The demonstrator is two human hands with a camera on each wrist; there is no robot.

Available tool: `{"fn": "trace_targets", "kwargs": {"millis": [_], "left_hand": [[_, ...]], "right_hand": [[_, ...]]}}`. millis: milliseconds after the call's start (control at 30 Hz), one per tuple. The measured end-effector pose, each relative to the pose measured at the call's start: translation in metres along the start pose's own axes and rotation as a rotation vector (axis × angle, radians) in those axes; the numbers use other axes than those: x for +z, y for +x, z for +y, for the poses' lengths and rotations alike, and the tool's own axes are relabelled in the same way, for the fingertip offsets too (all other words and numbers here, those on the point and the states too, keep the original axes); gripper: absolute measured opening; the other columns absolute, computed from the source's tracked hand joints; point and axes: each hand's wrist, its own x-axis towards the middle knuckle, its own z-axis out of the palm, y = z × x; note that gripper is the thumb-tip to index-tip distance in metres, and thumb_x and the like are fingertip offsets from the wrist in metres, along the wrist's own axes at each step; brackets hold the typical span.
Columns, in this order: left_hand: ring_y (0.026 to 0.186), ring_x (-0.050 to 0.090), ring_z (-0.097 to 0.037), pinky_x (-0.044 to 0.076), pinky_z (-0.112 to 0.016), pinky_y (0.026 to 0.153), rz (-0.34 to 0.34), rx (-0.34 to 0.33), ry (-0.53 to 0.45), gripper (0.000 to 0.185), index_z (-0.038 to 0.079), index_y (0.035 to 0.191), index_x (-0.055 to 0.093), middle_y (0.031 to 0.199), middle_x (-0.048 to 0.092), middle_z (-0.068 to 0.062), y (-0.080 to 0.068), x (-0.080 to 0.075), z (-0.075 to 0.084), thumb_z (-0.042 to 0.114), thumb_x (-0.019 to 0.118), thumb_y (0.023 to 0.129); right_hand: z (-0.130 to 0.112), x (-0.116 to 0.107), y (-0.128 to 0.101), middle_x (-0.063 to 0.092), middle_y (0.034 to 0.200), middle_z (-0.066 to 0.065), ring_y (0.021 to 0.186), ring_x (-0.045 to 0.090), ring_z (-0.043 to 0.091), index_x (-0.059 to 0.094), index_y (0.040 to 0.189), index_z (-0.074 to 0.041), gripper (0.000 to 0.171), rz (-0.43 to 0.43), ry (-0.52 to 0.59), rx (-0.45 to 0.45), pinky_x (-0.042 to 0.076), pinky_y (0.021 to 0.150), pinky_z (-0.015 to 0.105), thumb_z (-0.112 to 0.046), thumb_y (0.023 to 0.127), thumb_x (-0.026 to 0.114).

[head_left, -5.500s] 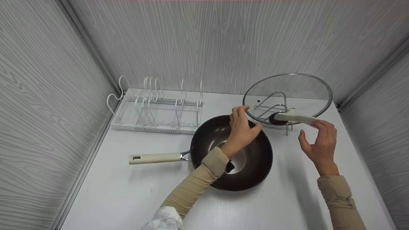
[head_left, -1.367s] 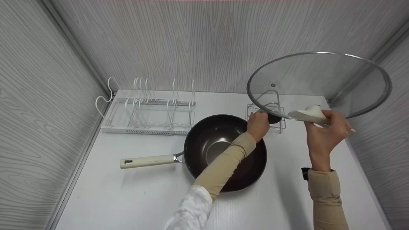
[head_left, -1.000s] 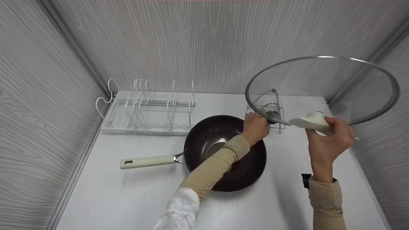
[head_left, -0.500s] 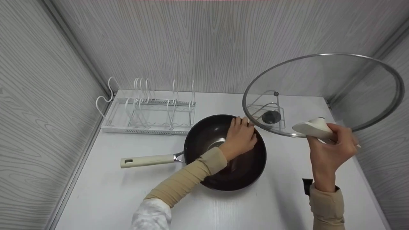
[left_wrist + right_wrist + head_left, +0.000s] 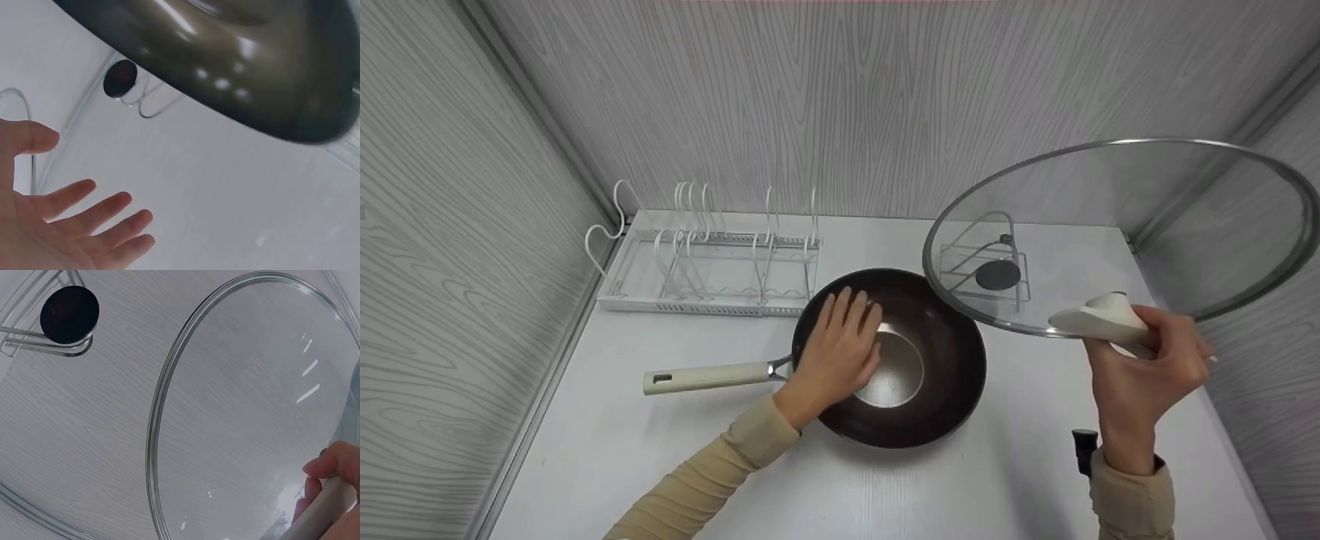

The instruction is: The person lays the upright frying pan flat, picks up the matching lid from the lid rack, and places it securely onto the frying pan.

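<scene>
the glass lid (image 5: 1117, 232) is held tilted in the air above the table's right side, its cream handle (image 5: 1099, 319) gripped by the curled fingers of the right hand (image 5: 1144, 371). the left hand (image 5: 836, 349) is spread flat, fingers straight, over the near-left rim of the dark wok (image 5: 919, 375), nothing being held.

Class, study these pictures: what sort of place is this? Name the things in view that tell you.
Probably a staged kitchen-style work booth, not a real kitchen: plain grey wood-grain walls close in a white table that carries only a wok, a wire dish rack and a glass lid.
</scene>
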Motion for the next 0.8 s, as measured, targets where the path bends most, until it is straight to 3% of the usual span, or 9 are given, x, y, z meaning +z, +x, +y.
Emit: {"fn": "trace_targets", "kwargs": {"millis": [100, 267, 667, 800], "left_hand": [[0.124, 0.051, -0.044, 0.041, -0.056, 0.106, 0.034, -0.009, -0.015, 0.047, 0.001, 0.128, 0.057, 0.131, 0.056, -0.024, -0.019, -0.005, -0.012, 0.026, 0.064, 0.089], [0.12, 0.053, -0.044, 0.042, -0.059, 0.102, 0.056, -0.071, -0.062, 0.046, -0.001, 0.125, 0.058, 0.128, 0.056, -0.025, -0.049, -0.005, -0.03, 0.023, 0.067, 0.087], [0.117, 0.054, -0.045, 0.04, -0.062, 0.103, -0.079, -0.21, -0.135, 0.044, 0.001, 0.118, 0.059, 0.121, 0.059, -0.024, -0.106, 0.006, -0.065, 0.027, 0.072, 0.085], [0.112, 0.056, -0.043, 0.041, -0.062, 0.101, -0.092, -0.21, -0.151, 0.043, 0.001, 0.115, 0.059, 0.116, 0.06, -0.022, -0.12, 0.007, -0.073, 0.028, 0.074, 0.085]], "right_hand": [[-0.004, -0.002, -0.002, 0.061, 0.068, -0.003, 0.068, 0.051, -0.005, 0.063, 0.077, 0.015, 0.018, -0.015, 0.0, 0.008, 0.031, 0.085, 0.025, 0.007, 0.07, 0.078], [-0.01, -0.005, -0.005, 0.061, 0.07, -0.009, 0.063, 0.052, -0.004, 0.063, 0.075, 0.016, 0.018, -0.028, 0.045, 0.031, 0.033, 0.082, 0.024, 0.007, 0.068, 0.077], [-0.018, -0.006, -0.015, 0.062, 0.07, -0.007, 0.059, 0.054, -0.002, 0.061, 0.074, 0.017, 0.016, -0.081, 0.117, 0.08, 0.037, 0.068, 0.019, 0.009, 0.068, 0.074], [-0.021, -0.005, -0.018, 0.063, 0.069, -0.002, 0.059, 0.056, -0.002, 0.061, 0.074, 0.016, 0.016, -0.108, 0.135, 0.077, 0.036, 0.076, 0.021, 0.01, 0.067, 0.074]]}}
